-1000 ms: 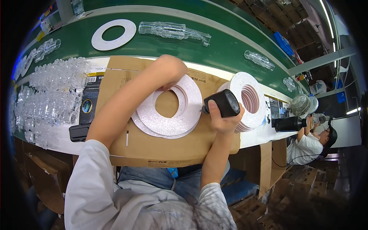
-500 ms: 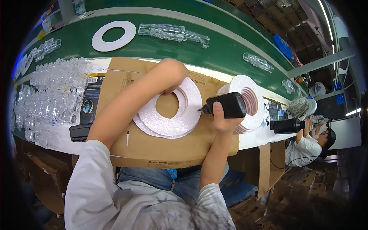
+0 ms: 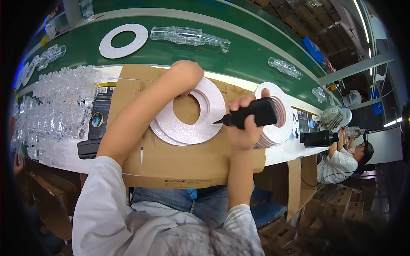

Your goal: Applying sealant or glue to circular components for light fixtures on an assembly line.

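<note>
Two white speckled flat rings overlap on a brown cardboard sheet (image 3: 128, 166). My left hand (image 3: 188, 73) bends over the far left rim of the upper ring (image 3: 215, 100) and grips it; the fingertips are mostly hidden under the wrist. The lower ring (image 3: 164, 135) peeks out at the near left. In my right hand (image 3: 245, 130) is a black squeeze bottle (image 3: 260, 113), held sideways with fingers and thumb round it. Its pointed nozzle aims left, with the tip over the upper ring's right side. Whether the tip touches cannot be told.
A stack of similar rings (image 3: 273, 138) stands right of the bottle. Many clear plastic pieces (image 3: 60, 111) lie left, beside a black object (image 3: 88, 149). Another ring (image 3: 104, 49) and clear tubes (image 3: 177, 36) rest on the green surface (image 3: 239, 51). A co-worker (image 3: 341, 160) is at far right.
The upper ring has shifted slightly away from me with my left hand. My right hand has turned, with more fingers showing round the bottle, and the nozzle tip has moved left over the ring.
</note>
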`<state>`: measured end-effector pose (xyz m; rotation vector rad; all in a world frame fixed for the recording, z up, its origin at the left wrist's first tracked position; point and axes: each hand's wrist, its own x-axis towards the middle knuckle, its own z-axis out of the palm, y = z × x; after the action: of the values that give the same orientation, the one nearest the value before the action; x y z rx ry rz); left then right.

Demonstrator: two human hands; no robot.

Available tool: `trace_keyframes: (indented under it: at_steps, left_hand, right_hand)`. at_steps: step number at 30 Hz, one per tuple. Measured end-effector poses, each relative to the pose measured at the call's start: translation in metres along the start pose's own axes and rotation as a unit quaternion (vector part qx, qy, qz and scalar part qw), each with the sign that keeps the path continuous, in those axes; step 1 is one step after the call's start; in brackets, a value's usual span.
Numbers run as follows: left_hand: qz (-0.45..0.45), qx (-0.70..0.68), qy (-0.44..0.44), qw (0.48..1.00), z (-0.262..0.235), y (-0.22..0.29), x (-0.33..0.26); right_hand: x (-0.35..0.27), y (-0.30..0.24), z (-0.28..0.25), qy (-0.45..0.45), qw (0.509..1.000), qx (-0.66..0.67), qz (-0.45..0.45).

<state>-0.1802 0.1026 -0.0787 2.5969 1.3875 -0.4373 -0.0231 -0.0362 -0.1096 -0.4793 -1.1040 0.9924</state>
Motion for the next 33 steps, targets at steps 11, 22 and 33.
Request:
trace_keyframes:
  at_steps: [11,22,33]
  left_hand:
    - [0.018,0.003,0.023,1.000,0.003,0.005,-0.003]
    - [0.022,0.005,0.013,1.000,-0.004,0.010,-0.009]
    - [0.027,0.011,0.034,0.999,0.004,0.006,-0.002]
  right_hand:
    - [0.014,-0.003,-0.018,-0.105,0.962,0.250,-0.011]
    - [0.009,-0.010,-0.025,-0.134,0.953,0.269,0.026]
    - [0.007,-0.009,-0.025,-0.108,0.956,0.267,0.059]
